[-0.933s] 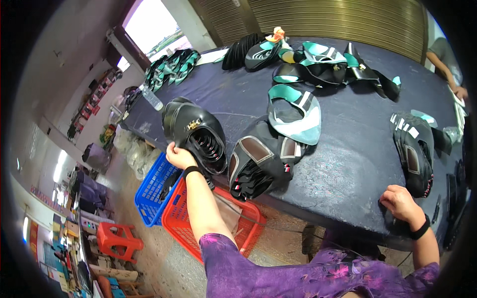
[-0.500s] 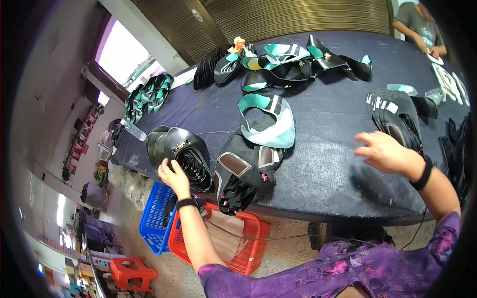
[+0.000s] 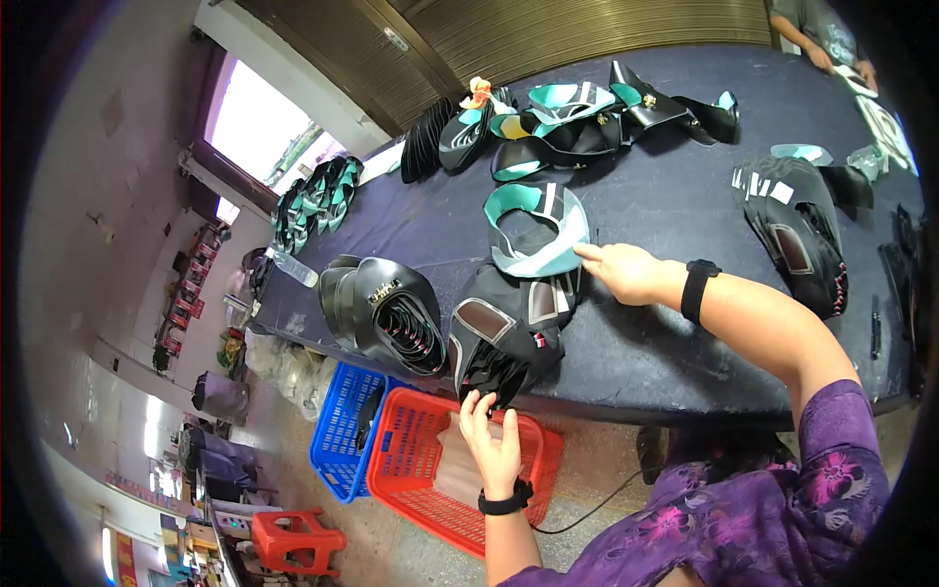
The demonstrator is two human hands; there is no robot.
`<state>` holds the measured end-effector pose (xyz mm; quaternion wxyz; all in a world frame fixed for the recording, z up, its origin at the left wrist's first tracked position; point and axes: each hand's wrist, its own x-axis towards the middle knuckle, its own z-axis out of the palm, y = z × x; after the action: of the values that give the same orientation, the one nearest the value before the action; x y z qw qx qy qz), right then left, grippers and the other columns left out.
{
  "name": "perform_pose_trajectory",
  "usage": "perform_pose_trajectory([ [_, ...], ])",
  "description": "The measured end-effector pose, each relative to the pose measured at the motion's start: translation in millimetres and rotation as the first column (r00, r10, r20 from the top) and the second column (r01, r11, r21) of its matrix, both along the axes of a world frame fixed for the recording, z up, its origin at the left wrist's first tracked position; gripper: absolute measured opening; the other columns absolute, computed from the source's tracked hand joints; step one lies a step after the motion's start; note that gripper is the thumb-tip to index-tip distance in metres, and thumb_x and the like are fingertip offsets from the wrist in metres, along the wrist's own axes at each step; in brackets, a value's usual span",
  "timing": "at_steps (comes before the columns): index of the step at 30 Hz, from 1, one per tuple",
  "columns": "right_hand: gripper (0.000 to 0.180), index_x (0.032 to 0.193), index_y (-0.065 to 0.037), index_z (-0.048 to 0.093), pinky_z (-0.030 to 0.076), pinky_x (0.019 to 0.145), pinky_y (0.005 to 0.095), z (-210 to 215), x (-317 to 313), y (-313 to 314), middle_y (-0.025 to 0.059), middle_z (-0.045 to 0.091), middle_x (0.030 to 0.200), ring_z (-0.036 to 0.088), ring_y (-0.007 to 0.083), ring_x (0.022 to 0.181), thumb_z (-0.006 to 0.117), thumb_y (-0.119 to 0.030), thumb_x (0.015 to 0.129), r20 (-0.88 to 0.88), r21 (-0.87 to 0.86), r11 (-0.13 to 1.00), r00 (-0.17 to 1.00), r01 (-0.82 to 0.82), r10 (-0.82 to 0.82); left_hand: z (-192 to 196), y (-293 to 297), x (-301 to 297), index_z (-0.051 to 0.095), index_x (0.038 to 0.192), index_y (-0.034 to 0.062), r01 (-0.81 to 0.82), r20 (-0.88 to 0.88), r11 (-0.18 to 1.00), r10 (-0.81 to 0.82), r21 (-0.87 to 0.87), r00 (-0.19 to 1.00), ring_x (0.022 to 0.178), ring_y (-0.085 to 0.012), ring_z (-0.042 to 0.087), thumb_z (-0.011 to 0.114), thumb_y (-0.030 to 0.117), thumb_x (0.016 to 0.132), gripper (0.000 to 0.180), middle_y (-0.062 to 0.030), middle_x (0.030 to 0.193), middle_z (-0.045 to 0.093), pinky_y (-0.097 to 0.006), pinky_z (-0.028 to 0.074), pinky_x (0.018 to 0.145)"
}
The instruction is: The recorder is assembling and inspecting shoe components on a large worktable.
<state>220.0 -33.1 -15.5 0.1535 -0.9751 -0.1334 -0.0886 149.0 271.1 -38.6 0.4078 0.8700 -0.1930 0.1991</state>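
A light teal and black shoe upper (image 3: 562, 258), curved into a ring, lies against the far end of a stack of black shoe uppers with brown patches (image 3: 484, 321). My right hand (image 3: 626, 274) reaches in from the right, its fingertips closed on the teal upper's right edge; the thumb's grip is partly hidden. Just below the near end of the black stack is my left hand (image 3: 492, 445), palm up, fingers and thumb apart; whether its fingertips touch the stack I cannot tell. Left of that stack sit glossy black uppers (image 3: 406, 284) with a metal ornament.
Another stack of black uppers (image 3: 790, 230) lies right on the dark table (image 3: 675, 342). More teal-lined uppers (image 3: 572, 137) spread along the back. A clear bottle (image 3: 291, 268) lies by the left edge. Below stand red (image 3: 401, 460) and blue baskets (image 3: 337, 430). A person (image 3: 831, 44) works at the far right.
My right hand has moved left from near the right-hand stack to the teal upper. My left hand has left the glossy uppers and come toward me, below the middle stack. The view has shifted slightly.
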Motion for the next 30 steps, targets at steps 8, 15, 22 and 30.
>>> perform_pose_trajectory([
  [8, 0.046, 0.109, 0.003, 0.045, 0.034, 0.095, 0.0348, 100.0, -4.4, -49.4, 0.0175, 0.043, 0.118, 0.042, 0.0307, 0.111, 0.054, -0.004, 0.065, 0.622, 0.317, 0.943, 0.773, -0.102, -0.125, 12.4, -32.1, -11.2, 0.051, 0.104, 0.0024, 0.028, 0.098, 1.000, -0.027, -0.008, 0.995, 0.112, -0.0279, 0.038, 0.059, 0.016, 0.078, 0.030, -0.0141, 0.119, 0.042, -0.038, 0.028, 0.096],
  [15, 0.024, 0.101, 0.000, 0.055, 0.042, 0.079, 0.0225, 187.3, -123.3, -59.6, 0.0032, 0.054, 0.093, 0.051, 0.0112, 0.085, 0.053, -0.006, 0.078, 0.426, 0.663, 0.703, 0.902, -0.259, -0.069, 23.2, -53.6, -33.8, 0.050, 0.104, 0.0014, 0.235, 0.005, 0.970, -0.235, -0.062, 0.972, 0.108, -0.0253, 0.043, 0.060, 0.007, 0.074, 0.032, -0.0128, 0.116, 0.045, -0.035, 0.032, 0.093],
  [22, 0.037, 0.104, 0.000, 0.055, 0.043, 0.082, 0.0320, 114.9, -114.3, -122.5, 0.0161, 0.055, 0.102, 0.055, 0.0240, 0.093, 0.057, -0.018, 0.072, 0.039, 0.343, 0.888, 0.940, 0.306, -0.339, 13.9, -110.7, -50.3, 0.048, 0.110, 0.0000, 0.568, -0.101, 0.818, -0.576, -0.094, 0.812, 0.102, -0.0271, 0.047, 0.062, 0.010, 0.074, 0.039, -0.0153, 0.114, 0.046, -0.034, 0.038, 0.089],
  [30, 0.027, 0.097, -0.002, 0.054, 0.041, 0.082, 0.0332, 63.9, -217.8, -146.0, 0.0129, 0.053, 0.098, 0.051, 0.0277, 0.095, 0.057, -0.010, 0.071, 0.213, 0.254, 0.941, 0.936, 0.222, -0.279, 27.8, -132.8, -83.6, 0.048, 0.113, 0.0019, 0.651, -0.104, 0.748, -0.643, 0.128, 0.759, 0.110, -0.0328, 0.040, 0.065, 0.021, 0.073, 0.047, -0.0174, 0.120, 0.041, -0.040, 0.033, 0.091],
])
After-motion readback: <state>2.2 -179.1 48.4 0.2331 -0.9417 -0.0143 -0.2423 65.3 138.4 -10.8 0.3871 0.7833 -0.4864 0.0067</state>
